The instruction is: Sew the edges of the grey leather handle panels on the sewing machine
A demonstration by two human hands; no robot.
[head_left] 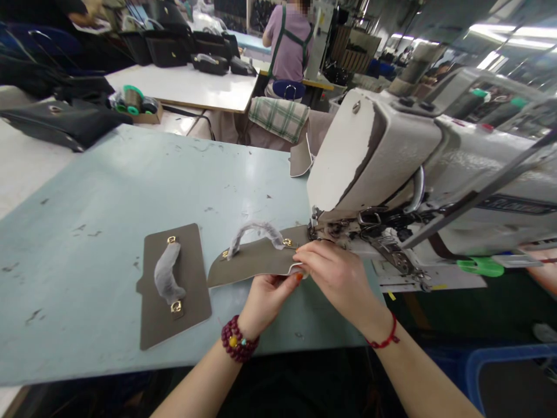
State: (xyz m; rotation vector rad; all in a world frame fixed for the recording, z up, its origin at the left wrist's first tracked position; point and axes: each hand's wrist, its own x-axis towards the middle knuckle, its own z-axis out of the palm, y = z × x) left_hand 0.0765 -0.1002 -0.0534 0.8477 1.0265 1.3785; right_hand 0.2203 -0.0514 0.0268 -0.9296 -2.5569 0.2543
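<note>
Beside the sewing machine (404, 157), on the pale blue table (130, 186), pinching a grey-brown panel (252, 263) along its near edge with left hand (263, 302) and right hand (342, 273), close together. Showing a smooth matte face, pale edging, and a plastic-wrapped arched handle (255, 226) between gold-toned fittings (288, 242). Sitting just right of a matching panel (194, 276).
</note>
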